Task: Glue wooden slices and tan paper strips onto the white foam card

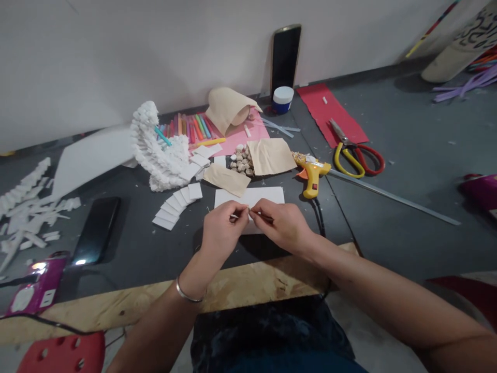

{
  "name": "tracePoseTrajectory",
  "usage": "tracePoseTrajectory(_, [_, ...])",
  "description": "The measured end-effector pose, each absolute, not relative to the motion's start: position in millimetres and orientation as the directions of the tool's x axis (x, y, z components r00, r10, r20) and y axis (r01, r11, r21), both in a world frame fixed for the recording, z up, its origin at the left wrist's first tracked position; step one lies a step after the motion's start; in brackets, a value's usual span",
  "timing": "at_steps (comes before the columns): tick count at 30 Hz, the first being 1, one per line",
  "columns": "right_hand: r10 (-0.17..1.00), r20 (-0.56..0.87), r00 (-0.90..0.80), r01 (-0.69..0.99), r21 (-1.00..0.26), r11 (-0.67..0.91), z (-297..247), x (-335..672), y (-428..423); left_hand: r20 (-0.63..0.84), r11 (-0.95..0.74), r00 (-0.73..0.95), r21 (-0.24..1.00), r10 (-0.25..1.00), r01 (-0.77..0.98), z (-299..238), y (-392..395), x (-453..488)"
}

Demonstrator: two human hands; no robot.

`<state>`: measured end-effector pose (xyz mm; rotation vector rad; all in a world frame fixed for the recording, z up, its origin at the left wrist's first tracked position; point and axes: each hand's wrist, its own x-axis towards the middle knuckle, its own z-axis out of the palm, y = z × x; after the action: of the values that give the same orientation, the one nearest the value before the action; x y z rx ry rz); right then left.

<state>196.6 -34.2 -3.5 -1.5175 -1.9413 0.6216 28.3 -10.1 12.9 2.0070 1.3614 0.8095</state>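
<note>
My left hand (223,228) and my right hand (281,224) meet over a white foam sheet (254,197) on the grey table. Both are closed in a pinch on one small white piece (248,214) held between the fingertips; its shape is too small to make out. A row of small white foam rectangles (176,205) lies just left of the hands. A yellow glue gun (311,173) rests to the right of the sheet, its cord running down past my right wrist.
Behind the sheet lie beige cloth pieces (271,155), a pile of small shells (241,159), a white ruffled foam form (155,147), coloured sticks (192,127), scissors (355,155), a phone (97,228) and a long metal ruler (392,196). A wooden board (248,282) edges the table.
</note>
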Motion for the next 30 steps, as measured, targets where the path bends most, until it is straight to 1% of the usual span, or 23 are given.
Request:
tracePoseTrajectory(3, [0.975, 0.145, -0.17, 0.673, -0.706, 0.222, -5.7, 196.8, -32.5, 0.235, -0.406, 0.336, 0.638, 0.912, 0.655, 8.9, -10.6, 30.1])
tracePoseTrajectory(5, [0.978, 0.139, -0.156, 0.654, -0.728, 0.208, -6.3, 197.1, -31.0, 0.294, -0.47, 0.367, 0.583, 0.883, 0.663, 6.5, -11.0, 30.8])
tracePoseTrajectory(7, [0.981, 0.138, -0.138, 0.647, -0.737, 0.195, -6.2, 197.5, -29.7, 0.342, -0.521, 0.393, 0.55, 0.854, 0.653, 5.5, -11.5, 31.0])
tracePoseTrajectory(9, [0.983, 0.14, -0.118, 0.647, -0.74, 0.183, -5.6, 198.0, -28.5, 0.359, -0.544, 0.409, 0.545, 0.839, 0.638, 5.9, -12.1, 30.7])
tracePoseTrajectory(11, [0.984, 0.145, -0.104, 0.643, -0.745, 0.178, -4.9, 198.6, -27.6, 0.343, -0.534, 0.41, 0.577, 0.845, 0.618, 7.5, -12.7, 29.8])
tracePoseTrajectory(13, [0.982, 0.157, -0.105, 0.633, -0.751, 0.188, -4.2, 199.5, -27.1, 0.292, -0.478, 0.387, 0.651, 0.874, 0.589, 9.5, -13.0, 28.5])
tracePoseTrajectory(17, [0.971, 0.188, -0.15, 0.615, -0.751, 0.24, -3.2, 201.6, -27.3, 0.145, -0.281, 0.307, 0.838, 0.941, 0.468, 12.6, -11.9, 26.0])
tracePoseTrajectory(20, [0.965, 0.208, -0.162, 0.621, -0.738, 0.263, -3.7, 203.1, -27.5, 0.052, -0.153, 0.278, 0.923, 0.959, 0.352, 12.4, -9.7, 25.5])
tracePoseTrajectory(25, [0.958, 0.232, -0.167, 0.636, -0.717, 0.284, -5.9, 204.5, -28.0, -0.017, -0.047, 0.258, 0.97, 0.966, 0.239, 7.3, -6.0, 24.9])
tracePoseTrajectory(30, [0.961, 0.234, -0.145, 0.657, -0.704, 0.271, -6.5, 205.5, -29.1, 0.002, -0.071, 0.302, 0.974, 0.953, 0.217, 8.6, -5.2, 23.9])
